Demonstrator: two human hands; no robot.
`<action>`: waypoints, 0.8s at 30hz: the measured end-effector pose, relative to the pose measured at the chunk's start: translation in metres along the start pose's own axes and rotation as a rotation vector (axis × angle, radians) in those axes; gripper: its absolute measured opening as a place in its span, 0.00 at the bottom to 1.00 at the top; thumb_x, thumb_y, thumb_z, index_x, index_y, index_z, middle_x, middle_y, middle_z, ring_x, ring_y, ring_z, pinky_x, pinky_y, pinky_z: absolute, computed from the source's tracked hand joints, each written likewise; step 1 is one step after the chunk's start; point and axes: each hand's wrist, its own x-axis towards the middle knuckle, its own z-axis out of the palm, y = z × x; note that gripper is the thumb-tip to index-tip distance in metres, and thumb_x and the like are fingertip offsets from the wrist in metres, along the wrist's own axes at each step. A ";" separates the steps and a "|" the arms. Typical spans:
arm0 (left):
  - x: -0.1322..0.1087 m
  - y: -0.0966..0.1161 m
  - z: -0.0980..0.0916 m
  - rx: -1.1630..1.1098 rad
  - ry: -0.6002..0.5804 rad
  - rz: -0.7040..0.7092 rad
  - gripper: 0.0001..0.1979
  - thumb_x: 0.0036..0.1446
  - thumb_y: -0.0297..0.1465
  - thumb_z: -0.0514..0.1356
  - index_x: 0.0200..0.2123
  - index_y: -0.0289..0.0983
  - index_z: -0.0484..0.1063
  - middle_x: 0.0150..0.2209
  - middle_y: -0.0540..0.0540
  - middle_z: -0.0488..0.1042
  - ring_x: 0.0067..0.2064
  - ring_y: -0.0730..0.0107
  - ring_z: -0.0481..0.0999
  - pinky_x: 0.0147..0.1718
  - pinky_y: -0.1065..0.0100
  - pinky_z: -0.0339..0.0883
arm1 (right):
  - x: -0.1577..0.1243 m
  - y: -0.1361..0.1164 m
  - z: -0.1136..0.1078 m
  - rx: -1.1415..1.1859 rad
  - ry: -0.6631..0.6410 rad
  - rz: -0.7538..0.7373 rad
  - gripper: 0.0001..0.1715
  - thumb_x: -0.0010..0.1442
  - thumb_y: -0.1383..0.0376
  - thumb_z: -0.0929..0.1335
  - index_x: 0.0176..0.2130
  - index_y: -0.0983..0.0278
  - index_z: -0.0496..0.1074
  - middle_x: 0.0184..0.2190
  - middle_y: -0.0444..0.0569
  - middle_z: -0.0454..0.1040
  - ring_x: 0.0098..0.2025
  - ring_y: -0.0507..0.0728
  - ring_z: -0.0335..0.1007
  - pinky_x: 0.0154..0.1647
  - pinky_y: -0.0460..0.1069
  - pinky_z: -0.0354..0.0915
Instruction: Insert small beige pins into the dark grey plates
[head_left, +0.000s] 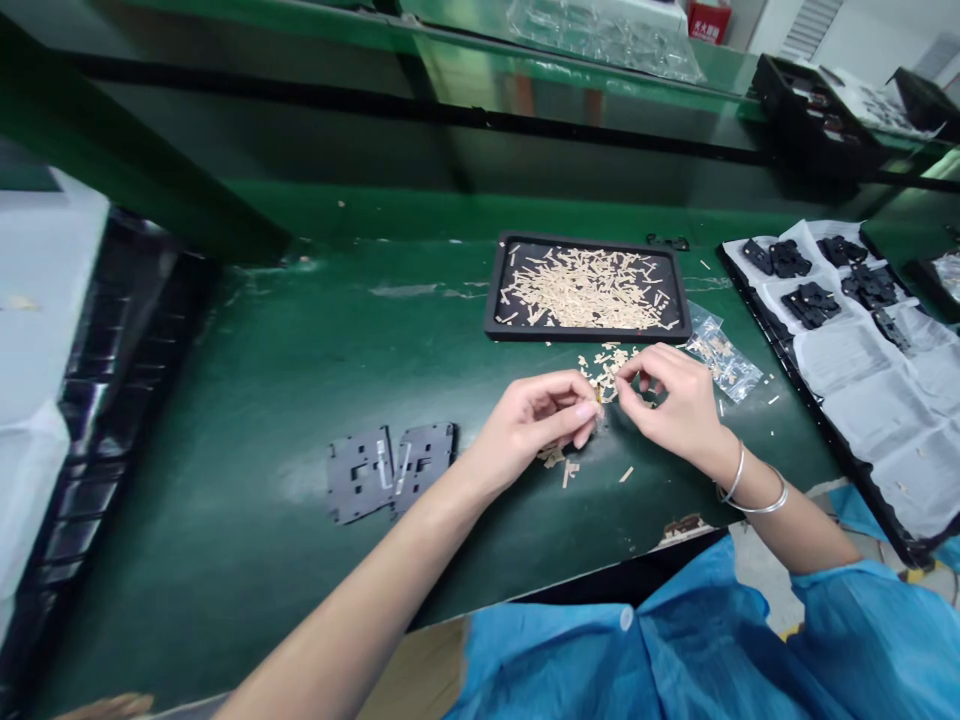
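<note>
My left hand [546, 415] is closed in a pinch over the green table [300, 350], with a tiny yellowish piece [598, 392] at its fingertips, too small to name. Just to the right, my right hand [675, 400] also pinches, thumb against forefinger; what it holds, if anything, I cannot make out. Between and behind the fingers lies a loose pile of small beige strips [607, 362], and a few more are scattered in front. Two flat black plastic plates [360, 475] with cut-outs lie side by side to the left of my left forearm.
Behind my hands a black tray [495, 318] holds many beige strips. A clear plastic bag [724, 355] lies right of it. Farther right, a lined tray [847, 365] carries several black parts. Another black tray [90, 480] stands at the left. A shelf [450, 100] spans the back.
</note>
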 end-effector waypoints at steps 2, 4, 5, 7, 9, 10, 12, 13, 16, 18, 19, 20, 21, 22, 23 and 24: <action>0.000 -0.001 -0.001 -0.075 0.057 0.002 0.12 0.53 0.37 0.63 0.27 0.34 0.71 0.17 0.52 0.67 0.19 0.79 0.60 0.19 0.74 0.48 | 0.001 0.003 -0.002 -0.020 -0.021 0.017 0.08 0.55 0.72 0.65 0.25 0.63 0.70 0.22 0.43 0.73 0.25 0.51 0.66 0.27 0.47 0.61; 0.001 -0.002 -0.001 -0.098 0.149 -0.003 0.11 0.53 0.36 0.64 0.28 0.34 0.72 0.17 0.52 0.68 0.19 0.79 0.60 0.18 0.74 0.48 | 0.001 0.005 -0.002 -0.031 -0.086 -0.006 0.08 0.55 0.72 0.65 0.26 0.64 0.70 0.23 0.44 0.74 0.27 0.52 0.68 0.28 0.47 0.62; 0.002 -0.002 0.000 -0.095 0.192 -0.012 0.10 0.52 0.36 0.64 0.28 0.34 0.73 0.17 0.52 0.68 0.19 0.79 0.60 0.18 0.75 0.48 | 0.001 0.005 -0.002 -0.029 -0.117 -0.031 0.08 0.55 0.73 0.65 0.26 0.64 0.70 0.25 0.46 0.75 0.29 0.53 0.70 0.30 0.48 0.64; 0.004 -0.004 0.000 -0.087 0.256 -0.034 0.10 0.52 0.36 0.64 0.29 0.33 0.74 0.17 0.52 0.68 0.19 0.80 0.58 0.18 0.75 0.48 | 0.000 0.005 -0.002 -0.014 -0.131 -0.087 0.08 0.56 0.74 0.65 0.28 0.64 0.71 0.28 0.48 0.77 0.33 0.55 0.73 0.34 0.49 0.67; 0.005 -0.005 0.001 -0.089 0.281 -0.050 0.10 0.51 0.36 0.64 0.30 0.33 0.75 0.17 0.52 0.67 0.19 0.80 0.58 0.18 0.75 0.47 | -0.001 0.003 0.000 0.004 -0.078 -0.136 0.08 0.58 0.73 0.65 0.30 0.64 0.72 0.30 0.48 0.78 0.35 0.55 0.74 0.36 0.50 0.70; 0.006 -0.006 0.002 -0.093 0.284 -0.055 0.11 0.51 0.36 0.64 0.31 0.33 0.75 0.17 0.53 0.67 0.19 0.80 0.58 0.18 0.75 0.48 | -0.002 0.002 0.000 0.003 -0.038 -0.161 0.07 0.59 0.73 0.66 0.31 0.64 0.72 0.30 0.48 0.79 0.34 0.54 0.74 0.36 0.50 0.70; 0.006 -0.006 0.004 -0.095 0.284 -0.063 0.11 0.51 0.36 0.64 0.31 0.33 0.76 0.17 0.52 0.67 0.19 0.80 0.59 0.18 0.75 0.48 | -0.003 0.000 0.001 -0.028 0.037 -0.219 0.06 0.60 0.72 0.67 0.32 0.65 0.73 0.29 0.48 0.79 0.33 0.54 0.73 0.35 0.49 0.71; 0.006 -0.006 0.005 -0.092 0.279 -0.068 0.10 0.51 0.35 0.64 0.31 0.33 0.76 0.17 0.52 0.67 0.19 0.80 0.59 0.18 0.75 0.48 | -0.003 -0.001 0.002 -0.055 0.064 -0.249 0.06 0.61 0.72 0.67 0.32 0.65 0.74 0.29 0.49 0.79 0.32 0.54 0.73 0.34 0.49 0.70; 0.005 -0.004 0.009 -0.073 0.259 -0.081 0.09 0.51 0.34 0.63 0.29 0.33 0.75 0.17 0.52 0.68 0.19 0.80 0.59 0.18 0.76 0.49 | -0.004 0.000 0.002 -0.132 0.096 -0.320 0.05 0.60 0.72 0.69 0.33 0.66 0.76 0.29 0.50 0.79 0.31 0.54 0.71 0.31 0.48 0.69; 0.004 -0.003 0.010 -0.051 0.244 -0.083 0.09 0.52 0.34 0.62 0.29 0.33 0.75 0.17 0.52 0.68 0.19 0.80 0.59 0.18 0.75 0.49 | -0.004 0.000 0.002 -0.177 0.090 -0.355 0.04 0.60 0.71 0.69 0.33 0.67 0.76 0.29 0.50 0.79 0.31 0.54 0.70 0.30 0.48 0.68; 0.004 -0.003 0.011 -0.034 0.239 -0.082 0.09 0.52 0.33 0.61 0.29 0.33 0.75 0.17 0.52 0.68 0.18 0.80 0.59 0.18 0.75 0.50 | -0.004 0.001 0.002 -0.202 0.085 -0.370 0.04 0.60 0.71 0.69 0.33 0.67 0.76 0.29 0.50 0.79 0.31 0.54 0.70 0.29 0.48 0.68; 0.004 -0.003 0.011 -0.013 0.236 -0.080 0.09 0.53 0.33 0.61 0.29 0.33 0.75 0.17 0.52 0.69 0.18 0.80 0.59 0.18 0.75 0.50 | -0.004 0.001 0.003 -0.227 0.079 -0.384 0.04 0.60 0.71 0.69 0.33 0.68 0.76 0.29 0.50 0.79 0.31 0.54 0.70 0.29 0.48 0.67; 0.004 -0.003 0.011 0.013 0.233 -0.079 0.09 0.53 0.33 0.60 0.30 0.32 0.75 0.17 0.51 0.69 0.18 0.80 0.59 0.18 0.75 0.51 | -0.004 0.001 0.003 -0.249 0.075 -0.398 0.04 0.60 0.71 0.69 0.33 0.68 0.76 0.29 0.50 0.79 0.31 0.54 0.69 0.29 0.48 0.67; 0.004 -0.003 0.011 0.042 0.232 -0.081 0.10 0.54 0.33 0.59 0.30 0.32 0.75 0.17 0.51 0.69 0.18 0.80 0.59 0.18 0.75 0.51 | -0.004 0.001 0.003 -0.268 0.071 -0.410 0.05 0.60 0.71 0.69 0.33 0.68 0.76 0.29 0.50 0.79 0.31 0.54 0.69 0.28 0.48 0.66; 0.003 -0.004 0.011 0.074 0.233 -0.087 0.10 0.54 0.34 0.59 0.30 0.32 0.75 0.17 0.51 0.69 0.18 0.80 0.58 0.18 0.74 0.51 | -0.004 0.001 0.003 -0.284 0.069 -0.421 0.05 0.61 0.71 0.69 0.32 0.68 0.76 0.28 0.50 0.78 0.31 0.54 0.68 0.28 0.48 0.65; 0.003 -0.004 0.011 0.108 0.236 -0.096 0.11 0.55 0.34 0.58 0.30 0.32 0.75 0.17 0.51 0.70 0.17 0.79 0.58 0.18 0.74 0.52 | -0.004 0.001 0.004 -0.297 0.067 -0.430 0.06 0.61 0.72 0.69 0.32 0.68 0.76 0.28 0.50 0.78 0.31 0.53 0.68 0.28 0.48 0.64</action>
